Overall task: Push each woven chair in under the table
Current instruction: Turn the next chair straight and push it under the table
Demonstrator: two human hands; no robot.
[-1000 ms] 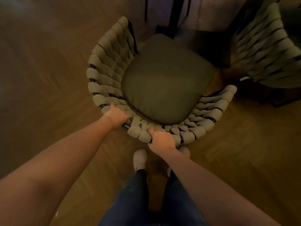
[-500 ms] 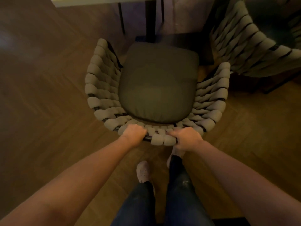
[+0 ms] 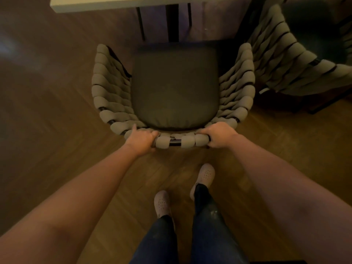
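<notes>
Facing the pale table (image 3: 114,4), I judge this job far from done: the woven chair (image 3: 112,96) stands square to the edge, its seat not yet under, and a second chair (image 3: 282,54) sits angled at my right. Fat, soft rope loops wrap a dark metal frame around a smooth rounded cushion (image 3: 175,88). My left hand (image 3: 142,139) and right hand (image 3: 221,135) grip the back rail, fingers (image 3: 205,132) curled over it.
</notes>
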